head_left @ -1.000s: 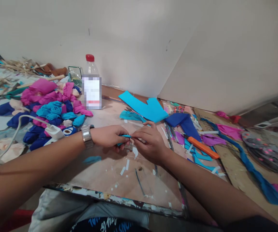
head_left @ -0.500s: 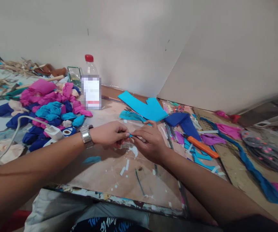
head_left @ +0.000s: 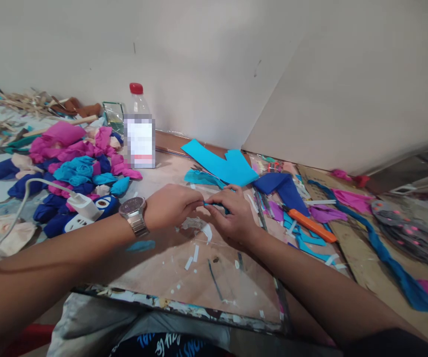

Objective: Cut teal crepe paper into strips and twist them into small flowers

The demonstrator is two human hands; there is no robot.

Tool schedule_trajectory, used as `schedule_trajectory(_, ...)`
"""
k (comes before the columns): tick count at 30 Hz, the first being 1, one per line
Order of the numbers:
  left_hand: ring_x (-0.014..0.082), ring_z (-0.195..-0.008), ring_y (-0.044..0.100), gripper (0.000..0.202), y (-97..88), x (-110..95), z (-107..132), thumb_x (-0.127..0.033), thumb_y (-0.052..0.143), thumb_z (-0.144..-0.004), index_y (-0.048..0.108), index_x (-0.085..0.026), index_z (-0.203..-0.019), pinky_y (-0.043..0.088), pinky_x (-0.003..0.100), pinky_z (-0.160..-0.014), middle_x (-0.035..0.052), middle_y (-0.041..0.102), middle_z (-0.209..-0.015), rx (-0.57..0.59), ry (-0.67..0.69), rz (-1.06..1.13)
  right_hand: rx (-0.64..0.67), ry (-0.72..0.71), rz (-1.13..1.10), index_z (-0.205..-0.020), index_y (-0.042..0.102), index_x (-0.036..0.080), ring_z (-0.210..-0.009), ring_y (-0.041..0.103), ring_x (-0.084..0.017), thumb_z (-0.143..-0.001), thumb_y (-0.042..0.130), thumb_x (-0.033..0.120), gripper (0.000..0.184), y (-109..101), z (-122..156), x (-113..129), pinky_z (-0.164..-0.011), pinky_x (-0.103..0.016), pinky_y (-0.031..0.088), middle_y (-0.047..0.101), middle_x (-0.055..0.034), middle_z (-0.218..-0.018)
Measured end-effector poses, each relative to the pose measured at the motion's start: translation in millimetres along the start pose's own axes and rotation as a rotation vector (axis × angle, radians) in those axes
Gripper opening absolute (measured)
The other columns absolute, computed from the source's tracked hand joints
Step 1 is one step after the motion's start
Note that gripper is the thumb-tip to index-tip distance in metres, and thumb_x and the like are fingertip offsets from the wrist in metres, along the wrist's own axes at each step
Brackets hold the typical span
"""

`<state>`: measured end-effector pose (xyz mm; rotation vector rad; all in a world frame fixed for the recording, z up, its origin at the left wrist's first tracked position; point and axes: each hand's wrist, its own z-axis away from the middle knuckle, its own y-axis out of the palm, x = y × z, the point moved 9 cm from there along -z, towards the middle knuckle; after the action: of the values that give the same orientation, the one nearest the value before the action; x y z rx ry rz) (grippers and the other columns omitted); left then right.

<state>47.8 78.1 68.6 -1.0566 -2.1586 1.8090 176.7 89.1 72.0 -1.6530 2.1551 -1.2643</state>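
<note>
Both hands meet over the middle of the worn board (head_left: 232, 287). My left hand (head_left: 175, 206), with a metal watch on its wrist, pinches one end of a small twisted piece of blue crepe paper (head_left: 216, 204). The rest of that piece lies between the thumb and fingers of my right hand (head_left: 234, 213), which are closed on it and partly hide it. Just beyond the fingers rest a gathered teal crepe paper piece (head_left: 202, 177) and a flat bright blue sheet (head_left: 225, 163). Small white paper scraps (head_left: 192, 258) lie nearer to me.
Left, crumpled pink and blue paper pieces (head_left: 76, 158) are heaped beside a power strip with a white charger (head_left: 85, 206). A phone (head_left: 140, 144) leans on a red-capped bottle (head_left: 136, 91). Right lie an orange utility knife (head_left: 312, 225), blue strips and a dark blue sheet (head_left: 284, 188).
My left wrist has rolled, so the watch face now shows and the back of the hand is turned up. The fingertips of both hands remain together, and more of the blue piece shows in my right hand.
</note>
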Motion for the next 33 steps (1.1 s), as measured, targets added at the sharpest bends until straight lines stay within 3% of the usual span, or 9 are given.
schedule_trajectory(8,0.0172,-0.074,0.063,0.032,3.8,-9,2,-0.03,0.045,-0.106,0.07,-0.018,-0.092,0.037,0.03,-0.065,0.0037,0.071,-0.081,-0.024,0.134,-0.124,0.072,0.036,-0.005,-0.098,0.064,0.025,-0.088,0.068,-0.022,-0.103,0.059,0.029,0.009,5,0,0,-0.098,-0.046,0.038,0.076,-0.0025,-0.095)
schedule_trajectory(16,0.0175,-0.077,0.066,0.025,7.9,-7,2,-0.032,0.051,-0.106,0.071,-0.019,-0.099,0.039,0.03,-0.066,0.0039,0.075,-0.087,-0.028,0.129,-0.131,0.145,0.056,0.01,-0.1,0.059,0.024,-0.096,0.064,-0.024,-0.104,0.05,0.027,0.01,11,0,1,-0.096,-0.045,0.037,0.072,-0.0055,-0.099)
schedule_trajectory(20,0.0181,-0.075,0.066,0.027,11.0,-9,1,-0.036,0.052,-0.106,0.07,-0.018,-0.096,0.037,0.03,-0.063,0.004,0.074,-0.084,0.01,0.14,-0.174,0.191,0.049,0.02,-0.101,0.059,0.023,-0.098,0.063,-0.025,-0.104,0.049,0.026,0.011,17,1,-1,-0.092,-0.044,0.038,0.072,-0.0064,-0.1)
schedule_trajectory(26,0.0182,-0.074,0.066,0.028,11.7,-4,0,-0.034,0.053,-0.106,0.07,-0.018,-0.091,0.035,0.03,-0.062,0.004,0.074,-0.081,0.034,0.085,-0.161,0.141,0.008,0.048,-0.098,0.062,0.023,-0.096,0.063,-0.025,-0.102,0.056,0.026,0.007,15,1,-1,-0.091,-0.044,0.038,0.075,-0.006,-0.097)
schedule_trajectory(33,0.0174,-0.072,0.066,0.032,10.0,-6,-1,-0.034,0.053,-0.106,0.071,-0.018,-0.086,0.034,0.029,-0.061,0.0037,0.075,-0.08,0.038,0.069,-0.093,0.202,0.014,0.058,-0.097,0.059,0.022,-0.094,0.061,-0.026,-0.103,0.05,0.027,0.011,20,1,2,-0.089,-0.043,0.037,0.07,-0.0063,-0.095)
